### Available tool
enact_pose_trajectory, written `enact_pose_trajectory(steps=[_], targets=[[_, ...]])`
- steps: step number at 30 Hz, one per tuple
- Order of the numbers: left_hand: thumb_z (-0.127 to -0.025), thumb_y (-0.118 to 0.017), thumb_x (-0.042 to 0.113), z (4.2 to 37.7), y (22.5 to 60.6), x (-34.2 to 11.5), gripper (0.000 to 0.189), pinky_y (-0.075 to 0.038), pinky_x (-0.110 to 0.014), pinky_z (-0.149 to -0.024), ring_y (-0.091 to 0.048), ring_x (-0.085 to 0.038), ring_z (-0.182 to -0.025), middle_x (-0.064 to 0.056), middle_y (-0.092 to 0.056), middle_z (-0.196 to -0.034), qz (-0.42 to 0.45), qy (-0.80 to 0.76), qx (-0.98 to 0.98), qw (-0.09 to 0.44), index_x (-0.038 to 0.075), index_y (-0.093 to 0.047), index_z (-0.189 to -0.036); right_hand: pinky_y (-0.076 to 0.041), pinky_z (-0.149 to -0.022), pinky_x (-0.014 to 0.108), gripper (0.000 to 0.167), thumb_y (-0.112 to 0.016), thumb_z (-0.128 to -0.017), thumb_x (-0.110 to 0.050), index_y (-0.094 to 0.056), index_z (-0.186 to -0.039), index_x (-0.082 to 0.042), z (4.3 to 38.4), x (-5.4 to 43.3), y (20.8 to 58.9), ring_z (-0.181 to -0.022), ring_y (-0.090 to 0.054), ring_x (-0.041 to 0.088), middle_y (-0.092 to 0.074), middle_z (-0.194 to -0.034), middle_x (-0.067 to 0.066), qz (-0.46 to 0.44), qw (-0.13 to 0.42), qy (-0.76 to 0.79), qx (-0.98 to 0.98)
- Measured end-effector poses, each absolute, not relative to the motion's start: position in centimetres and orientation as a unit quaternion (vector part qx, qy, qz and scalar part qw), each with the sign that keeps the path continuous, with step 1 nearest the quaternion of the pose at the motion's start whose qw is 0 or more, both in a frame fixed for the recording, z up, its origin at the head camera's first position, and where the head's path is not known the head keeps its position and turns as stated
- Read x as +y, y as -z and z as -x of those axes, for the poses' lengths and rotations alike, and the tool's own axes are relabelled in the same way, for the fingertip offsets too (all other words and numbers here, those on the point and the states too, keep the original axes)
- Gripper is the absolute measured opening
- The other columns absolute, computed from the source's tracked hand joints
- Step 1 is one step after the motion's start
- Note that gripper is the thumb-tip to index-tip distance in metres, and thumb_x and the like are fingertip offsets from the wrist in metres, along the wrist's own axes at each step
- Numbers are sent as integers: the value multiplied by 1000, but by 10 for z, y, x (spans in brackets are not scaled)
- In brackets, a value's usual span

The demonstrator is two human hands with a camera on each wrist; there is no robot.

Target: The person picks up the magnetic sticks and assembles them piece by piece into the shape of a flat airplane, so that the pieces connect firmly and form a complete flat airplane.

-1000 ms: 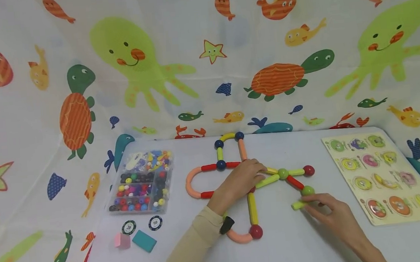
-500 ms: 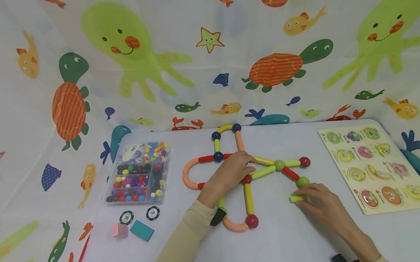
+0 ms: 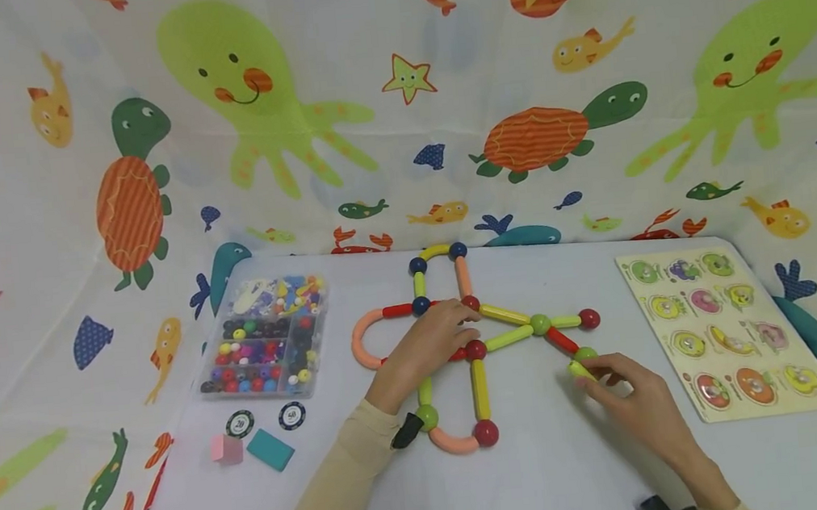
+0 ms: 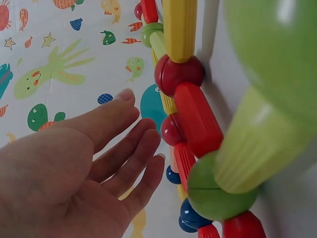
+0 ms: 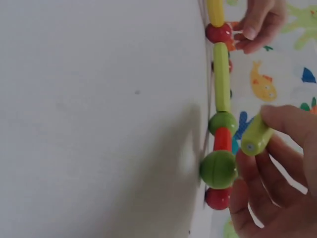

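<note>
A figure of coloured magnetic rods and balls lies on the white table (image 3: pixel 537 470). My left hand (image 3: pixel 424 351) hovers over its middle, fingers loosely bent and gripping nothing. Close to those fingertips are two red balls (image 3: pixel 475 349), and a yellow rod (image 3: pixel 504 314) runs right from the farther one. Thumb and fingers of my right hand (image 3: pixel 641 409) pinch a short light green rod (image 5: pixel 256 135). In the right wrist view the rod's end is near a green ball (image 5: pixel 219 169) but apart from it. That ball ends a red rod (image 3: pixel 562 341) branching from another green ball (image 3: pixel 541 324).
At the left stands a clear compartment box (image 3: pixel 263 341) of beads. Before it lie two poker chips (image 3: pixel 292 416), a pink block (image 3: pixel 226 449) and a teal block (image 3: pixel 271 449). A fruit picture board (image 3: pixel 729 332) lies at the right. A sea-animal cloth (image 3: pixel 357 89) hangs behind.
My left hand has drawn back to the left, off the yellow rod. The green rod in my right hand has turned, its free end swinging up toward the green ball. The head view shifted slightly.
</note>
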State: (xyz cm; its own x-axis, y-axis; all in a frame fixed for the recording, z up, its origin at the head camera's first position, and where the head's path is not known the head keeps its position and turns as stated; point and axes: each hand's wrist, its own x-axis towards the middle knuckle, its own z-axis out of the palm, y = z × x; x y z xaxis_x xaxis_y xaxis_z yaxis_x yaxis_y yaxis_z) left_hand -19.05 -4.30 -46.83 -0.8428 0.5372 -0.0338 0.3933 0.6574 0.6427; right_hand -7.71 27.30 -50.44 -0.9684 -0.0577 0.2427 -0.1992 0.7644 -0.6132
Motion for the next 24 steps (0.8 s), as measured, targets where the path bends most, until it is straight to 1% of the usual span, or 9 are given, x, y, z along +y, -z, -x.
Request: enact_pose_trajectory(steps=[3,5,8,10,13,18,20,24], targets=[[-97,-70,24,189,469,-48,35,-53,-31,-103,-57,-16,-121,-1,-64,-133,-252,-324,905,109,14,-68,-131,-46,-73,10,25,-78,-91,-25,-73,-115,-22,82,276,498,-82,-60,-6,-72,-97,-6,-16,115,-349,-930],[-97,-70,23,189,470,-50,35,-52,-32,-103,-57,-17,-122,-2,-64,-133,-250,-325,906,107,13,-68,-130,-45,-73,9,27,-74,-94,-32,-72,-118,-20,85,279,493,-84,-59,-12,-73,-101,-1,27,107,-355,-928],[-96,-71,22,188,472,-52,34,-53,-32,-102,-58,-17,-119,-3,-65,-130,-250,-325,906,108,12,-69,-129,-45,-71,10,38,-68,-96,-43,-70,-123,-17,92,283,487,-87,-56,-16,-73,-110,6,90,83,-371,-921],[-96,-71,22,188,473,-51,34,-54,-30,-101,-59,-15,-117,-2,-66,-129,-254,-324,905,110,12,-68,-129,-46,-70,12,46,-66,-96,-49,-68,-126,-15,97,287,485,-89,-53,-17,-72,-118,10,127,61,-386,-912],[-97,-71,23,188,474,-49,35,-53,-28,-100,-59,-14,-116,-1,-66,-128,-259,-321,904,114,13,-68,-130,-46,-68,15,56,-64,-94,-57,-67,-130,-14,106,291,486,-90,-53,-11,-68,-125,11,168,23,-396,-903],[-97,-70,24,190,467,-39,35,-52,-27,-102,-58,-14,-117,-1,-66,-128,-270,-313,903,120,14,-67,-131,-49,-67,18,65,-61,-94,-62,-63,-134,-11,115,292,491,-87,-59,5,-67,-123,12,195,-37,-408,-891],[-98,-68,24,191,462,-29,35,-52,-26,-102,-57,-13,-117,0,-66,-128,-286,-306,900,122,14,-67,-132,-50,-66,20,67,-60,-94,-62,-62,-134,-9,117,291,492,-85,-62,9,-68,-120,13,202,-49,-406,-890],[-100,-66,25,194,454,-8,35,-50,-23,-103,-57,-12,-118,0,-66,-128,-327,-293,891,120,15,-66,-133,-51,-65,21,69,-61,-93,-62,-62,-134,-7,122,290,493,-82,-63,10,-69,-116,13,211,-59,-403,-889]])
